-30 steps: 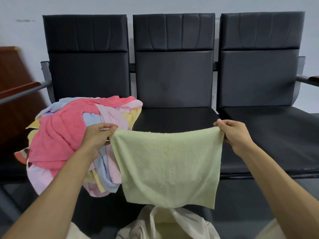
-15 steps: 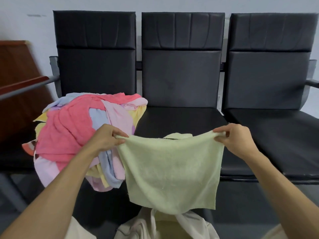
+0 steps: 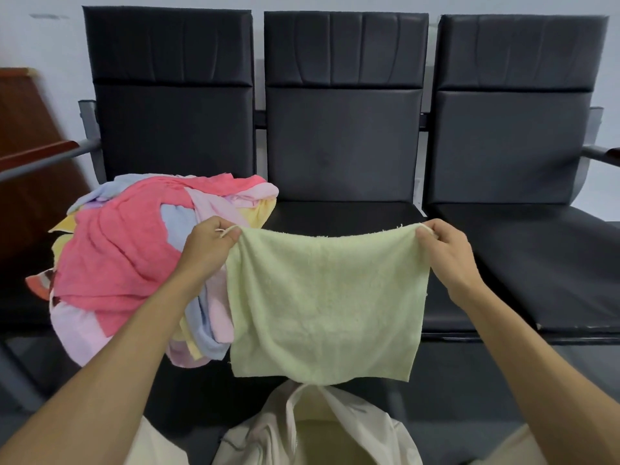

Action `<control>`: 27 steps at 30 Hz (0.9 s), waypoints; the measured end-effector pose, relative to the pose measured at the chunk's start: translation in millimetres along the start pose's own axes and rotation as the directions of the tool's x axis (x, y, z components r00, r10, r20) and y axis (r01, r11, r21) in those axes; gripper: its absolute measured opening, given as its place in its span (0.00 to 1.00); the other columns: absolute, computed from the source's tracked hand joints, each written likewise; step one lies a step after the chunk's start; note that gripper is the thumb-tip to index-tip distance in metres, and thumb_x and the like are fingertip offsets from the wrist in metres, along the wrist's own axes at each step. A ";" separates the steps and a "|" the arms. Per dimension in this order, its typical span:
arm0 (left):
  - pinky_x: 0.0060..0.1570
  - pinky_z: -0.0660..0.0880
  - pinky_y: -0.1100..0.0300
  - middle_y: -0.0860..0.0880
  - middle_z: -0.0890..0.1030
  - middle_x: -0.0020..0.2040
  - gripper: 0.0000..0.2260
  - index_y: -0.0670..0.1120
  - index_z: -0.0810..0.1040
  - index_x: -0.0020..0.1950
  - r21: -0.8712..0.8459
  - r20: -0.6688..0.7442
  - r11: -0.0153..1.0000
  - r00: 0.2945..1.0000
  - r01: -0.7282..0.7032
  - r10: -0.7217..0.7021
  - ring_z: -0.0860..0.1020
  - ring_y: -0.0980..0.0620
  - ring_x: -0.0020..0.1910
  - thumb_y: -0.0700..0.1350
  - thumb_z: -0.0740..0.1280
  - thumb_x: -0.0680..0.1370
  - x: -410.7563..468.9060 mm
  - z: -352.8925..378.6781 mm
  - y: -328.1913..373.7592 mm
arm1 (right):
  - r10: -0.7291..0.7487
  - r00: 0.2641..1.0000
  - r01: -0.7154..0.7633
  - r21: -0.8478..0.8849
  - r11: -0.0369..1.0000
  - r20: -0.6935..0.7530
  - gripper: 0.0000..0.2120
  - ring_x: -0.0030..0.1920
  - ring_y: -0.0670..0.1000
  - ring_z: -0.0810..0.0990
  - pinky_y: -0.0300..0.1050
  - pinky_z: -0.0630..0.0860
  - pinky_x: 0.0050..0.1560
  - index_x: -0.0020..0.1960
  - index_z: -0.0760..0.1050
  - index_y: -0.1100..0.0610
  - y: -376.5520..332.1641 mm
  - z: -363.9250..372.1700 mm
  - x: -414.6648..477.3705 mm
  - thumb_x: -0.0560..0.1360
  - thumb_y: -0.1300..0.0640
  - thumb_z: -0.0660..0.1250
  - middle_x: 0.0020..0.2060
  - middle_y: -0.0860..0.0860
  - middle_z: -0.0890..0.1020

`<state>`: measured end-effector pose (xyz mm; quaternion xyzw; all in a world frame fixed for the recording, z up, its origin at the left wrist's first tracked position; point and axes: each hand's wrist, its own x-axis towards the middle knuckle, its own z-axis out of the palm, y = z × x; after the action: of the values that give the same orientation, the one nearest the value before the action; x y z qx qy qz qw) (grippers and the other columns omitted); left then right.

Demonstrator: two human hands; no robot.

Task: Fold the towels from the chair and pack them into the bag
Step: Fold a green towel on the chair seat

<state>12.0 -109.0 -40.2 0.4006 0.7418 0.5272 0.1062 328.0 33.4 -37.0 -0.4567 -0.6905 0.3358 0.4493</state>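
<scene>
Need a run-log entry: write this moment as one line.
left hand: pinches green towel top corner | right hand: pinches other corner | green towel: hangs spread | bag: open below

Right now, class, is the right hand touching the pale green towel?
Touching. The head view shows the right hand pinching an upper corner of the pale green towel between thumb and fingers.

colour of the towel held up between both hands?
Pale green towel, plain terry with no pattern, seen in the head view, the only one here.
</scene>
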 end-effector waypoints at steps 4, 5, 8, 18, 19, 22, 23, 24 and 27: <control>0.36 0.73 0.58 0.48 0.78 0.39 0.07 0.47 0.77 0.43 -0.038 0.154 0.996 0.986 0.077 -0.070 0.75 0.50 0.35 0.43 0.64 0.80 -11.7 1.2 7.8 | 0.083 0.979 -0.097 0.069 0.993 0.186 0.09 0.39 0.49 0.77 0.45 0.72 0.40 0.41 0.80 0.57 -3.1 -1.8 -4.5 0.78 0.59 0.63 0.37 0.50 0.81; 0.34 0.71 0.60 0.48 0.78 0.38 0.07 0.46 0.78 0.43 -0.041 0.220 0.995 0.972 0.096 -0.085 0.74 0.51 0.34 0.43 0.64 0.80 -16.2 2.0 11.0 | 0.100 0.957 -0.136 0.117 0.984 0.271 0.09 0.39 0.51 0.78 0.45 0.73 0.40 0.41 0.80 0.58 -5.2 -4.5 -6.3 0.78 0.61 0.64 0.37 0.51 0.82; 0.35 0.69 0.61 0.48 0.76 0.37 0.06 0.44 0.78 0.45 -0.086 0.457 0.987 0.886 0.132 -0.079 0.72 0.52 0.35 0.42 0.64 0.81 -26.5 1.4 22.2 | 0.066 0.880 -0.224 0.288 0.931 0.471 0.09 0.38 0.51 0.80 0.42 0.76 0.37 0.43 0.78 0.61 -15.2 -16.6 -13.2 0.79 0.62 0.62 0.38 0.53 0.83; 0.34 0.74 0.66 0.52 0.78 0.32 0.14 0.48 0.80 0.35 -0.612 0.456 0.766 0.880 0.197 0.138 0.75 0.57 0.31 0.40 0.61 0.78 -31.6 -14.0 36.1 | 0.073 0.931 -0.263 0.519 0.813 0.357 0.11 0.45 0.52 0.83 0.44 0.80 0.41 0.54 0.79 0.61 -26.4 -36.4 -13.8 0.81 0.58 0.60 0.48 0.54 0.84; 0.35 0.75 0.65 0.52 0.79 0.33 0.12 0.46 0.79 0.38 -0.629 0.417 0.751 0.902 0.202 0.106 0.76 0.57 0.32 0.40 0.61 0.79 -28.8 -14.7 36.8 | 0.114 0.946 -0.261 0.500 0.826 0.305 0.11 0.45 0.51 0.83 0.44 0.81 0.42 0.55 0.80 0.61 -25.4 -35.1 -12.2 0.81 0.58 0.61 0.48 0.54 0.84; 0.41 0.76 0.60 0.51 0.80 0.37 0.09 0.48 0.79 0.42 -0.507 0.206 0.848 0.977 0.153 -0.053 0.77 0.54 0.37 0.44 0.63 0.80 -13.0 -13.7 27.5 | 0.166 0.982 -0.187 0.387 0.903 0.088 0.09 0.44 0.50 0.81 0.45 0.78 0.44 0.49 0.82 0.57 -19.4 -28.6 -5.5 0.80 0.58 0.63 0.45 0.51 0.84; 0.42 0.75 0.59 0.51 0.80 0.39 0.08 0.49 0.79 0.42 -0.405 0.108 0.908 0.992 0.103 -0.065 0.76 0.53 0.39 0.44 0.65 0.80 -7.3 -12.1 22.3 | 0.148 0.989 -0.144 0.301 0.943 0.009 0.08 0.43 0.49 0.79 0.44 0.76 0.44 0.46 0.81 0.54 -17.0 -26.8 -3.2 0.80 0.57 0.63 0.42 0.49 0.83; 0.43 0.74 0.59 0.51 0.80 0.40 0.07 0.50 0.79 0.42 -0.302 0.028 0.952 0.999 0.050 -0.044 0.76 0.53 0.40 0.43 0.66 0.79 -3.2 -10.2 17.3 | 0.109 0.992 -0.096 0.190 0.977 -0.060 0.08 0.44 0.48 0.78 0.43 0.75 0.44 0.44 0.81 0.52 -14.3 -25.6 -1.0 0.79 0.57 0.64 0.40 0.47 0.82; 0.46 0.71 0.60 0.52 0.81 0.44 0.03 0.48 0.81 0.47 -0.034 -0.031 0.992 0.992 -0.125 0.124 0.76 0.54 0.42 0.42 0.68 0.78 -2.1 -5.9 8.4 | -0.059 0.989 0.043 -0.120 0.992 -0.138 0.07 0.46 0.47 0.77 0.43 0.74 0.49 0.47 0.80 0.54 -9.7 -23.2 0.8 0.79 0.57 0.63 0.40 0.46 0.81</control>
<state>14.0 -113.5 -31.0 0.4365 0.7073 0.5516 0.0696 346.2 32.0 -19.7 -0.4869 -0.6868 0.2501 0.4781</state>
